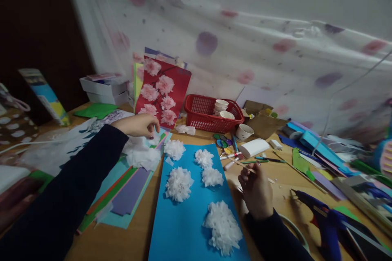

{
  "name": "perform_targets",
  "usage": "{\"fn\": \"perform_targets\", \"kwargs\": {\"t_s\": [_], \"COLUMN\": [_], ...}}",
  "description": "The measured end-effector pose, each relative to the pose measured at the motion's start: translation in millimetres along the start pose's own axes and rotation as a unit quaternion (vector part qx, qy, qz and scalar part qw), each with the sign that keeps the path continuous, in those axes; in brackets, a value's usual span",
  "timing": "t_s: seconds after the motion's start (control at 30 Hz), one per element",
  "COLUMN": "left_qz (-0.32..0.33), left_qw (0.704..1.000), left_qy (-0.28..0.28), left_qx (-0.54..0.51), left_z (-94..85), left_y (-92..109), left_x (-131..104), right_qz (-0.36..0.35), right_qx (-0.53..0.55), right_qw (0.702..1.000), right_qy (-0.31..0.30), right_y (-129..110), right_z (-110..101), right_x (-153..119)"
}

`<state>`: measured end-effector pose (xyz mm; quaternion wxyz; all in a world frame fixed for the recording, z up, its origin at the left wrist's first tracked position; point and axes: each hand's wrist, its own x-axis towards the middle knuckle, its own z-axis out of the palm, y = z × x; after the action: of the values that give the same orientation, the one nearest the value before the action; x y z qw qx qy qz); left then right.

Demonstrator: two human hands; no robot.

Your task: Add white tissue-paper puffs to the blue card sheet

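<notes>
My left hand (139,125) reaches over a pile of white tissue paper pieces (142,155), its fingers curled down and closed; whatever they may hold is hidden. Between the closed fingers of my right hand (257,187) is a thin wooden stick (241,165), its tip pointing toward the upper left. Between both hands lies a blue sheet of card (180,232), bearing several ruffled white tissue flowers (179,184).
Behind stands a red card with pink flowers (165,85), beside a red basket (202,120) holding paper cups. A glue gun (318,212) and a tape roll (295,230) lie right. Coloured paper strips (130,191) lie left. Another person's hand (18,197) is at the left edge.
</notes>
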<state>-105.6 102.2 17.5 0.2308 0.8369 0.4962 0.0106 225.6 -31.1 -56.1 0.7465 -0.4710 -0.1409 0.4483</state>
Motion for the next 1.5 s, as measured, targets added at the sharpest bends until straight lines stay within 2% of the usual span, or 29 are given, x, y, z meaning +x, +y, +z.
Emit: {"fn": "perform_targets", "kwargs": {"t_s": [0.13, 0.3, 0.4, 0.57, 0.73, 0.8, 0.9, 0.97, 1.03, 1.13, 1.2, 1.27, 1.37, 1.4, 1.5], "left_qz": [-0.024, -0.054, -0.044, -0.020, -0.092, -0.082, 0.042, 0.115, 0.114, 0.062, 0.061, 0.079, 0.115, 0.115, 0.094], "left_qw": [0.998, 0.991, 0.991, 0.998, 0.988, 0.989, 0.999, 0.992, 0.991, 0.996, 0.989, 0.967, 0.904, 0.891, 0.878], "left_qy": [-0.046, -0.093, -0.101, -0.050, 0.022, 0.020, -0.009, -0.031, -0.025, 0.028, 0.041, 0.030, 0.031, 0.031, 0.029], "left_qx": [0.019, -0.075, -0.080, 0.028, 0.121, 0.121, 0.031, -0.047, -0.068, -0.064, -0.127, -0.240, -0.410, -0.438, -0.469], "left_z": [4.9, 10.0, 9.7, 5.7, 1.6, -0.5, -4.8, -7.5, -8.8, -6.5, -0.7, 9.9, 34.0, 43.2, 68.2], "left_y": [-1.2, -4.8, -8.0, -8.3, 2.4, 8.0, 16.2, 20.0, 21.9, 25.1, 33.5, 49.8, 82.8, 93.1, 114.3], "left_x": [0.2, 2.4, 3.9, 2.4, -4.5, -7.5, -11.6, -13.5, -13.9, -12.1, -10.2, -8.2, -4.5, -3.1, 1.0], "right_qz": [0.016, 0.046, 0.051, 0.022, -0.004, -0.005, -0.004, -0.003, -0.001, -0.006, -0.008, -0.015, -0.034, -0.035, -0.027], "right_qx": [-0.015, -0.013, -0.011, 0.025, 0.045, 0.045, 0.040, 0.033, 0.024, 0.005, -0.025, -0.064, -0.112, -0.123, -0.143], "right_qw": [1.000, 0.999, 0.998, 0.999, 0.999, 0.999, 0.999, 0.999, 0.999, 0.999, 0.997, 0.993, 0.983, 0.979, 0.973], "right_qy": [-0.010, -0.017, -0.019, -0.005, 0.000, 0.001, -0.007, -0.018, -0.030, -0.050, -0.070, -0.098, -0.144, -0.157, -0.181], "right_y": [0.3, 0.8, 0.4, -2.1, -6.0, -6.9, -7.9, -8.5, -8.8, -7.6, -5.0, -1.1, 5.3, 7.0, 9.2], "right_z": [1.8, 1.6, 1.7, 2.0, 2.6, 2.6, 1.6, 0.2, -1.1, -1.5, 0.1, 2.5, 5.4, 5.9, 6.0], "right_x": [-1.4, -0.9, -0.6, -2.6, -3.7, -3.7, -3.7, -3.8, -3.8, -4.5, -6.1, -8.6, -12.9, -14.1, -16.9]}}
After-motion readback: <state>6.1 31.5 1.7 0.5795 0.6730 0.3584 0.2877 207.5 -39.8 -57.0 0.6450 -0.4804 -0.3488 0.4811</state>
